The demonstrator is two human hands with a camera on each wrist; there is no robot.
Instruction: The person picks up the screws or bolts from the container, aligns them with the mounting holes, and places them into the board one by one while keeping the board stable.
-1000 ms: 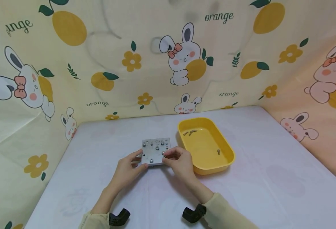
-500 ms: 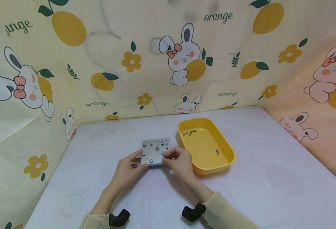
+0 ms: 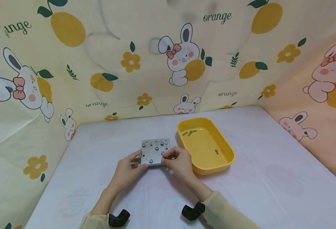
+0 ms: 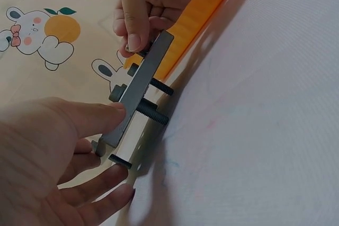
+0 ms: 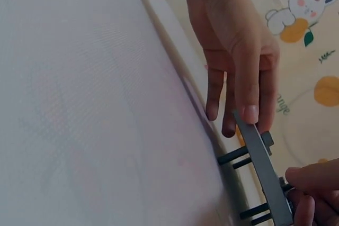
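The drilled metal plate (image 3: 149, 153) is held between both hands, above the worktop (image 3: 256, 178) and beside the yellow tray (image 3: 202, 151). The left hand (image 3: 125, 168) grips its left edge; the right hand (image 3: 182, 163) pinches a screw (image 4: 142, 53) near its right edge.

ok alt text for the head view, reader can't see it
A metal plate set with screws, held at its left side by a person's left grip while the right grip pinches one near its right edge. A yellow tray of loose screws sits to the right on the white table.
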